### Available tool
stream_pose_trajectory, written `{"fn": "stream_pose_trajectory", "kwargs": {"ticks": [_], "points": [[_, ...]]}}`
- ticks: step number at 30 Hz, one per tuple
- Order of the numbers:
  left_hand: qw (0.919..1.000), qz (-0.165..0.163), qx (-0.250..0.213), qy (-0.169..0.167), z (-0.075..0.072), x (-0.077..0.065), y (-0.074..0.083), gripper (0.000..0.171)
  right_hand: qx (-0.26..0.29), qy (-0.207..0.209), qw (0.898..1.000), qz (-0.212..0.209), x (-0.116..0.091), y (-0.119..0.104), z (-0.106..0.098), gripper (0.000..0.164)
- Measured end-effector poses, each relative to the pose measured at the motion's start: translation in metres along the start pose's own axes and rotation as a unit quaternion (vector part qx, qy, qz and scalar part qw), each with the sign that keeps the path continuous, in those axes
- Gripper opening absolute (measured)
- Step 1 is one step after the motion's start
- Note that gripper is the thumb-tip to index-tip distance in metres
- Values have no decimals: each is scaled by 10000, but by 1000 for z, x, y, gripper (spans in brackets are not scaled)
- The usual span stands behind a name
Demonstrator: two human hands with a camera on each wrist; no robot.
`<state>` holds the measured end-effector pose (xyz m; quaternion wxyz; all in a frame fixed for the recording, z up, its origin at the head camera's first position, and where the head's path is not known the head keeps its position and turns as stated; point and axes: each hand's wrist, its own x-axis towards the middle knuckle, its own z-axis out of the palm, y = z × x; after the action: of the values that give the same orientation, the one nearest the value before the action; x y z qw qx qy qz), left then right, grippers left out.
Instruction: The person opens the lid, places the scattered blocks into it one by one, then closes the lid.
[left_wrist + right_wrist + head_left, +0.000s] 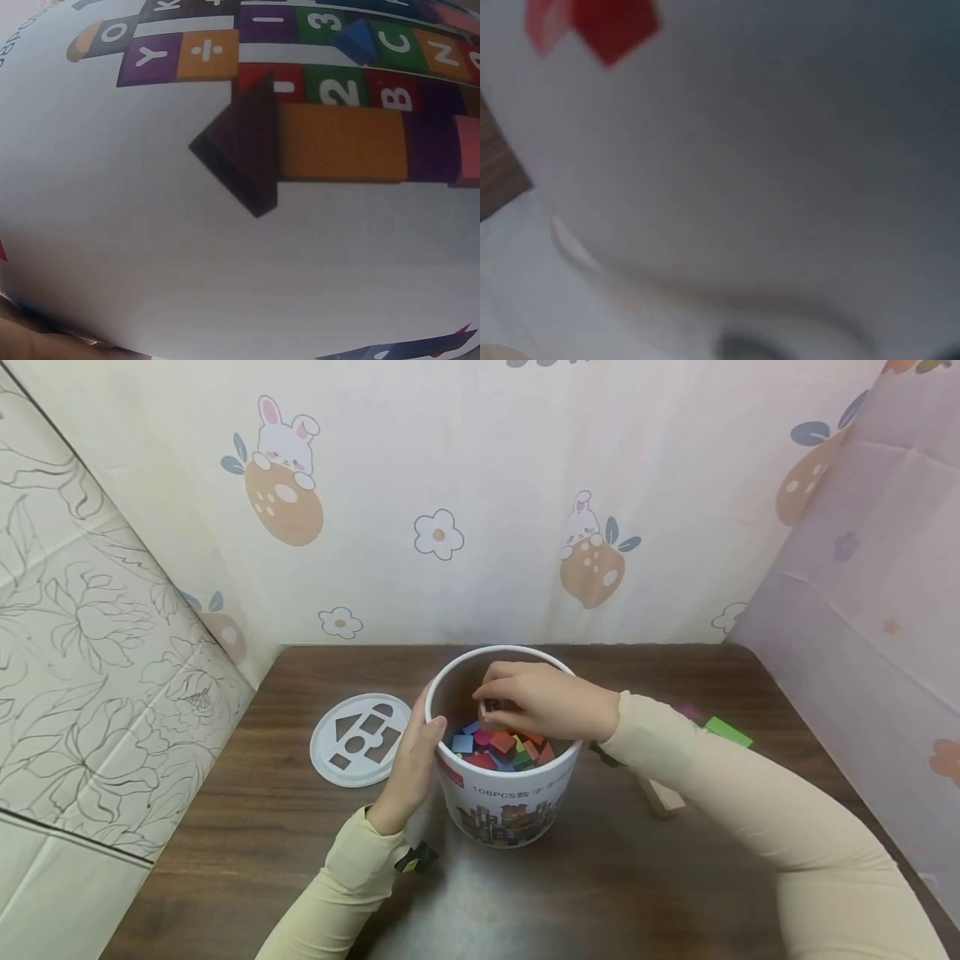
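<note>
A white bucket [495, 806], printed with toy-block pictures, stands upright and holds several coloured blocks [502, 743]. Its left side is gripped by my left hand [412, 756], with the thumb at the rim. My right hand [536, 697] reaches over the right rim into the bucket's mouth and pinches a small light-wood block [483, 708] with a dark mark, above the other pieces. Most of that block is hidden by the fingers. The bucket's printed wall [225, 262] fills the left wrist view, with part of a finger [45, 341] low at left. A blurred pale surface fills most of the right wrist view.
Left of the bucket lies a white round lid [322, 747] with shaped holes. On the right, partly behind the right sleeve, are a plain wooden block [663, 797] and a green piece [727, 732]. The brown table [247, 827] meets a patterned cloth [495, 585] behind.
</note>
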<state>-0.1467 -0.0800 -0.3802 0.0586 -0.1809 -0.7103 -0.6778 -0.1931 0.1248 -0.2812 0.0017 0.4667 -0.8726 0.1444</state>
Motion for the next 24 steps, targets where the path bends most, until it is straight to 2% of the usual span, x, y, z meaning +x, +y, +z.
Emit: {"fn": "stream_pose_trajectory", "kwargs": {"ticks": [9,22,24], "points": [[10000,-27,11,-11,0,0,-1,60,-130,-423,9990,-4,10,1,8,33],[10000,13,-36,-46,-1,1,-2,60,-214,-644,9977,1,8,1,7,36],[10000,12,-60,-56,-1,1,-2,59,-238,-582,9980,-24,5,1,4,35]]}}
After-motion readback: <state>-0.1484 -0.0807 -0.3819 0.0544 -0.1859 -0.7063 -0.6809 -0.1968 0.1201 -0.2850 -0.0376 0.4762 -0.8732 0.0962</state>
